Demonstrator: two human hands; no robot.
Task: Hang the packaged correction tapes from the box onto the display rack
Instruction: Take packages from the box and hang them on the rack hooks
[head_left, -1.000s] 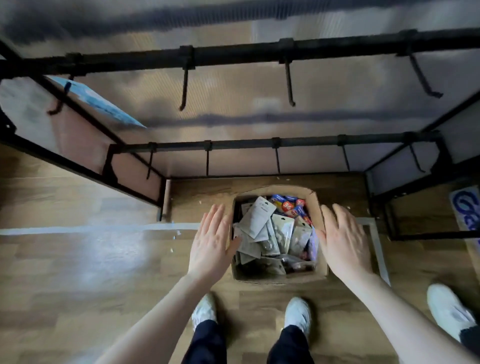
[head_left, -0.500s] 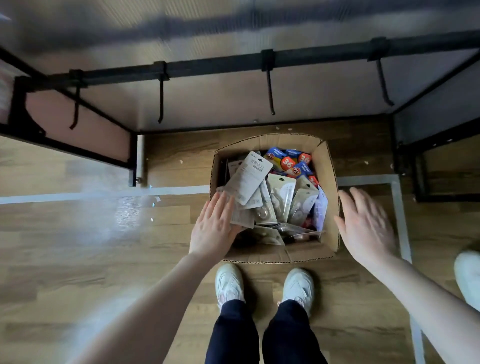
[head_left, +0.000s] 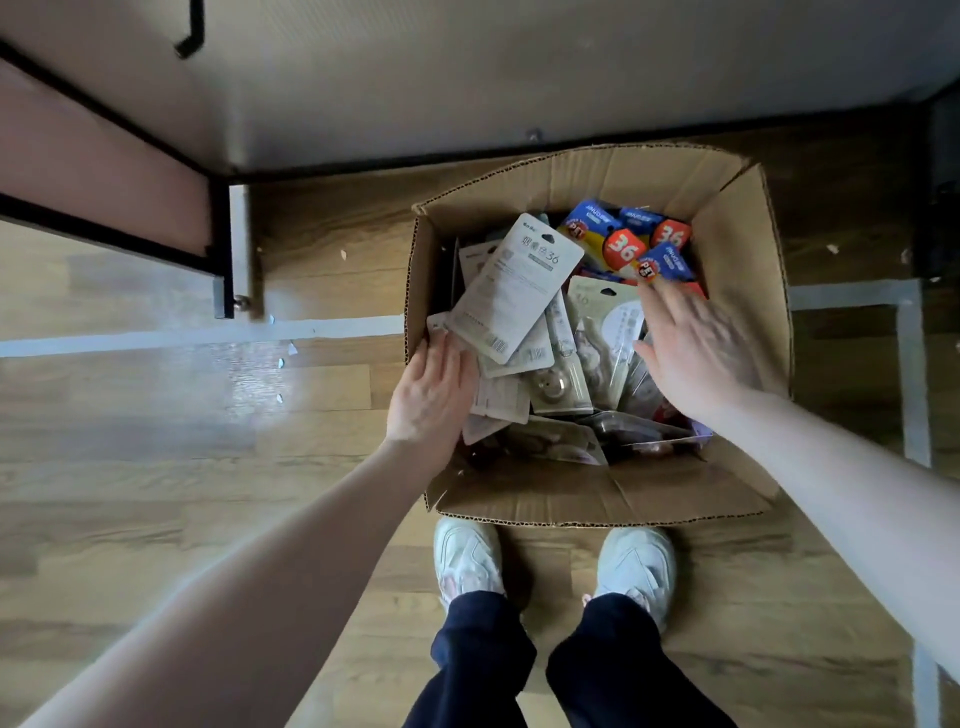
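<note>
An open cardboard box (head_left: 737, 249) stands on the floor in front of my feet. It holds several packaged correction tapes: pale grey cards, the top one (head_left: 517, 288) lying face down, and blue and red packs (head_left: 623, 244) at the far side. My left hand (head_left: 434, 392) reaches over the box's left wall, fingers straight, touching the lower edge of the grey packs. My right hand (head_left: 691, 348) is inside the box on the right, fingers spread and relaxed over the packs, holding nothing. Of the display rack only one black hook (head_left: 189, 36) and the frame show at top left.
The black rack frame leg (head_left: 223, 249) stands on the wooden floor left of the box. Grey tape lines (head_left: 197, 335) run across the floor. My white shoes (head_left: 467, 561) are just behind the box's near flap.
The view has dropped and come closer to the box. My right hand has moved from outside the box's right wall to inside, over the packs. My left hand has stayed at the left edge.
</note>
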